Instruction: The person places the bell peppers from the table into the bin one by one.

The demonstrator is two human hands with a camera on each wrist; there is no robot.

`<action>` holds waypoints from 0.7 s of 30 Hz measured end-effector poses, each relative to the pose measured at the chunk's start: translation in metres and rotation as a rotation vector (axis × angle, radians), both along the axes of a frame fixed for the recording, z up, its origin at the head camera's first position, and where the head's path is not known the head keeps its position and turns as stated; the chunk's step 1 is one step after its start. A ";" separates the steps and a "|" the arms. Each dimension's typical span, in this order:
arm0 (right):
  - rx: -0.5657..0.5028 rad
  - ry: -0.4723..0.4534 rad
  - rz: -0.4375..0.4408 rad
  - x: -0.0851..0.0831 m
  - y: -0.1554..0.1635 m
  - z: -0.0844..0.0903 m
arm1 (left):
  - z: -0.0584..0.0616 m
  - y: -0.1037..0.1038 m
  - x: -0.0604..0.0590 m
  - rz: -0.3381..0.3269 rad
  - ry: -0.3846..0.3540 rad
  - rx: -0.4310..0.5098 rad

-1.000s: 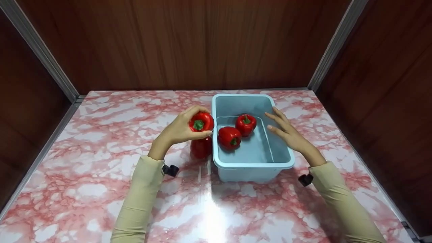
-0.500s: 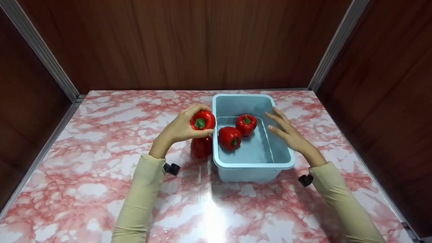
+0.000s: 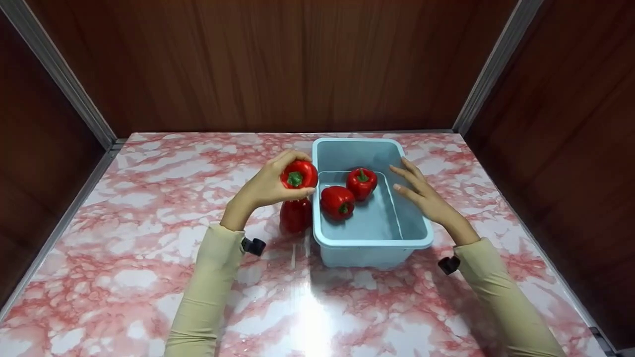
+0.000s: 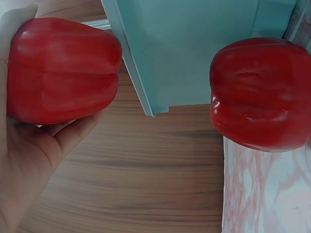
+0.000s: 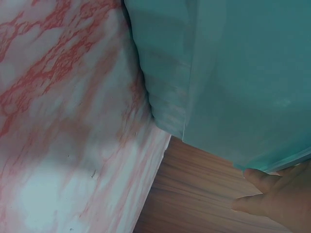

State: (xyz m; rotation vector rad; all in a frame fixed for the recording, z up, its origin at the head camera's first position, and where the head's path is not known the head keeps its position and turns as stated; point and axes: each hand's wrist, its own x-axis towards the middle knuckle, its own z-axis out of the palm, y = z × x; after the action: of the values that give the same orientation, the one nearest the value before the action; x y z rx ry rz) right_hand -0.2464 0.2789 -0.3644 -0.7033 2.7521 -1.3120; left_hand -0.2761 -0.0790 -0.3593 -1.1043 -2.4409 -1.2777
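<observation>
My left hand grips a red bell pepper, its green stem facing up, right at the left rim of the light blue bin. In the left wrist view the fingers wrap around this held pepper. Below it on the table stands another red bell pepper, partly covered by the hand. Two red bell peppers lie inside the bin, a nearer one and a farther one. My right hand is at the bin's right rim with extended fingers, holding nothing.
The bin stands on a table with a red and white marbled top. Wood panels enclose the back and both sides, with grey metal strips at the corners. Black wrist cameras sit below each hand.
My left hand has lifted the bell pepper slightly up and to the right, toward the bin's rim. The right hand, the bin and the other peppers have stayed put.
</observation>
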 end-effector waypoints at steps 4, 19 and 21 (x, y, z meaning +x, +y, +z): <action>0.014 -0.002 -0.007 0.002 -0.001 0.002 | 0.000 0.001 -0.001 0.001 0.005 -0.003; 0.013 -0.003 -0.014 0.002 -0.001 0.002 | 0.003 0.005 -0.004 0.000 0.036 -0.003; 0.016 -0.006 -0.015 0.002 -0.001 0.002 | 0.003 0.005 -0.005 -0.001 0.039 -0.005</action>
State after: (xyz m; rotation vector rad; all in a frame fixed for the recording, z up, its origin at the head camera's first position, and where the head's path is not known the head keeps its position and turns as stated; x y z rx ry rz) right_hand -0.2443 0.2779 -0.3623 -0.6786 2.7652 -1.2914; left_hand -0.2812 -0.0741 -0.3559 -1.1208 -2.4173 -1.2383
